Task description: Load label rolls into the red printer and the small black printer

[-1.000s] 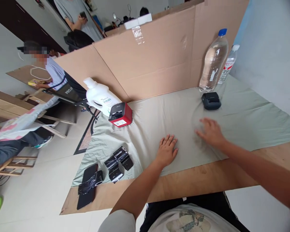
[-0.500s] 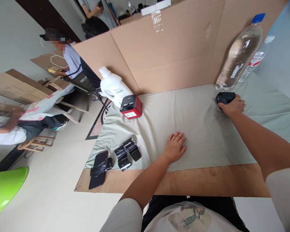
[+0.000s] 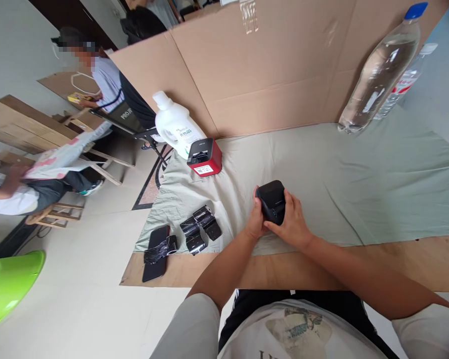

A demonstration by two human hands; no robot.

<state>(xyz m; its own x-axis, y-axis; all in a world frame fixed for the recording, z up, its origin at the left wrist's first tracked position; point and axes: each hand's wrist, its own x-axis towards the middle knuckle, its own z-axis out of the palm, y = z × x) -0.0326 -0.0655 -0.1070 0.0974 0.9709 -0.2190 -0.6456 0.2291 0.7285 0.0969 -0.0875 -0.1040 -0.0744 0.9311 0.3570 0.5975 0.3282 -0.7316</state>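
Left hand (image 3: 256,219) and right hand (image 3: 292,223), both part-curled, clamped on opposite sides of a black device (image 3: 271,199).

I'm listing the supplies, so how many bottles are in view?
3: a white bottle behind the red device, a blue-capped bottle by the cardboard at right, and a white-capped bottle partly hidden behind it. More could be hidden.

Wooden table (image 3: 181,273), cloth (image 3: 310,159) atop: 2 bottles (image 3: 379,72), white jug (image 3: 179,124), red box (image 3: 212,158), rolls (image 3: 194,243), dark slab (image 3: 155,270).
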